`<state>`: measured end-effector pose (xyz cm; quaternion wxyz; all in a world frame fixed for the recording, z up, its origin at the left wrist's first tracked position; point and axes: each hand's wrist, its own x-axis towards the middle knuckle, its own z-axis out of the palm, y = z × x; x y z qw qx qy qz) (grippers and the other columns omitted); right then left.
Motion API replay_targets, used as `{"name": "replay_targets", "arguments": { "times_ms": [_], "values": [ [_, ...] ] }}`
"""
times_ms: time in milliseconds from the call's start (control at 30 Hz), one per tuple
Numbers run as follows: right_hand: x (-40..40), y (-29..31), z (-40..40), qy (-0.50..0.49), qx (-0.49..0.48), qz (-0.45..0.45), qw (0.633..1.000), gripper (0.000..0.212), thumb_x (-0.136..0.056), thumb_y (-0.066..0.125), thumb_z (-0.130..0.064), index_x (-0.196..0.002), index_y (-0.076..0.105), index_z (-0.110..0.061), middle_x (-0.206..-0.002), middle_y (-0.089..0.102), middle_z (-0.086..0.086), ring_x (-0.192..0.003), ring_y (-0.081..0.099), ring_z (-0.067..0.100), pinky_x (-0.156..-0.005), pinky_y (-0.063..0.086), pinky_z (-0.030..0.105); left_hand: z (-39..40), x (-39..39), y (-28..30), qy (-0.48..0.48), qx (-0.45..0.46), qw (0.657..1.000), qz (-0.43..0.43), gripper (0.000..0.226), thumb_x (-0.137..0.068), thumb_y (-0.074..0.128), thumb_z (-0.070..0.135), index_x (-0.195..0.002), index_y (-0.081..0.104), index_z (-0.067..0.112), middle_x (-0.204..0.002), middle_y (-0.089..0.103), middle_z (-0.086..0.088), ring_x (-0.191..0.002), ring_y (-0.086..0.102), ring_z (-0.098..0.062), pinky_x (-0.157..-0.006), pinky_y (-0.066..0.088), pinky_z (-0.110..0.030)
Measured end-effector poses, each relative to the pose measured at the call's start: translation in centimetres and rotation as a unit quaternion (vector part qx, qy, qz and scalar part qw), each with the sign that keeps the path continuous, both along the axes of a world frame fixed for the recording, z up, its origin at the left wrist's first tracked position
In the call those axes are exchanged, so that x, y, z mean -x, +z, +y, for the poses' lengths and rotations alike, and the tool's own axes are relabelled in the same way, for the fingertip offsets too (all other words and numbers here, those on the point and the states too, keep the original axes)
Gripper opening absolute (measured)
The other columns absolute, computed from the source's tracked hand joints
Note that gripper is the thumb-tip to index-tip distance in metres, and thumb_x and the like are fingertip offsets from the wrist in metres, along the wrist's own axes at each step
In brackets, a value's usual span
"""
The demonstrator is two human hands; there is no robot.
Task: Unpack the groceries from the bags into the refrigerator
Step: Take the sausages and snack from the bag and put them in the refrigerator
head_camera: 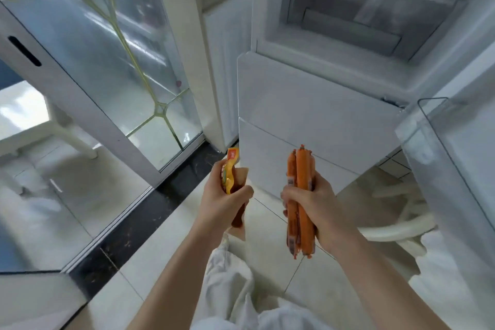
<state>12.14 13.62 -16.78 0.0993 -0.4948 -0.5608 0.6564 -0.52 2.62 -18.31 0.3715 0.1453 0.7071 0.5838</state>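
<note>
**Head view: both hands full in front of the open refrigerator**

The head camera looks down over two bare forearms held out above a pale tiled floor (150, 257). The right hand (317, 205) is closed around a bundle of orange sausages (301, 195), gripping it near the middle so that the sticks stand nearly upright, their crimped ends showing above and below the fist. The left hand (223, 201) is wrapped round a yellow packet (231, 169) pressed together with a flat brownish packet (241, 211); the yellow one pokes up above the fingers, the brownish one runs down below them. What either packet contains cannot be read. The two hands are near each other but apart, level with one another.

Beyond them, far and to the right, stands the white refrigerator (308, 104). Its upper compartment (361, 21) is open, with frosted shelves and a drawer front visible inside; something bluish lies on the top shelf, too blurred to name. The lower white door fronts below it are shut. At the right edge, the open refrigerator door (455, 163) carries a clear door bin.

On the left is a glass sliding door (101, 61) with a white frame and a dark strip of threshold (150, 206) running diagonally along the floor. White trousers (230, 284) show between the forearms at the near edge.
</note>
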Motion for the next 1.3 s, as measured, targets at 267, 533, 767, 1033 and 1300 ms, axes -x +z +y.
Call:
{"name": "replay_targets", "arguments": {
  "times_ms": [267,533,767,1033,1300],
  "values": [
    [11.0,3.4,5.5,-0.094,-0.043,0.039,0.994,0.024,-0.082,0.068,-0.008,-0.098,0.055,-0.019,-0.087,0.060,0.011,-0.074,0.064,0.023,-0.073,0.058,0.037,8.2,12.4,2.9,-0.128,-0.034,0.990,0.039,0.037,-0.079,0.064,0.005,-0.102,0.054,0.031,-0.085,0.054,-0.009,-0.074,0.055,-0.022,-0.076,0.054,-0.039],
    [15.7,10.9,12.1,-0.183,-0.135,0.101,0.969,0.030,-0.076,0.070,-0.006,-0.103,0.057,-0.009,-0.086,0.058,0.016,-0.077,0.062,0.027,-0.087,0.053,0.056,19.0,19.1,10.6,-0.230,-0.137,0.958,0.101,0.036,-0.081,0.062,-0.001,-0.099,0.053,0.029,-0.069,0.049,0.002,-0.065,0.053,-0.016,-0.059,0.050,-0.023],
    [16.0,16.7,19.0,-0.229,-0.236,0.144,0.933,0.021,-0.078,0.068,-0.002,-0.094,0.058,-0.012,-0.084,0.060,0.019,-0.073,0.064,0.025,-0.084,0.055,0.056,28.1,19.1,17.2,-0.285,-0.222,0.919,0.155,0.035,-0.082,0.063,-0.001,-0.104,0.052,0.024,-0.066,0.046,0.006,-0.060,0.048,-0.009,-0.054,0.046,-0.020],
    [15.4,23.4,27.8,-0.242,-0.328,0.184,0.894,0.027,-0.061,0.073,-0.017,-0.085,0.060,-0.017,-0.074,0.059,0.008,-0.069,0.062,0.023,-0.076,0.055,0.046,37.7,18.3,25.7,-0.242,-0.329,0.876,0.256,0.029,-0.079,0.065,0.001,-0.099,0.054,0.020,-0.064,0.048,0.007,-0.058,0.045,-0.008,-0.052,0.043,-0.017],
    [15.6,31.6,35.8,-0.214,-0.413,0.265,0.845,0.021,-0.075,0.070,-0.004,-0.091,0.060,-0.014,-0.075,0.063,0.006,-0.068,0.064,0.022,-0.072,0.057,0.043,45.7,17.7,34.6,-0.184,-0.411,0.831,0.327,0.029,-0.082,0.065,0.009,-0.098,0.052,0.030,-0.061,0.051,0.012,-0.054,0.051,-0.003,-0.052,0.047,-0.014]
  ]
}}
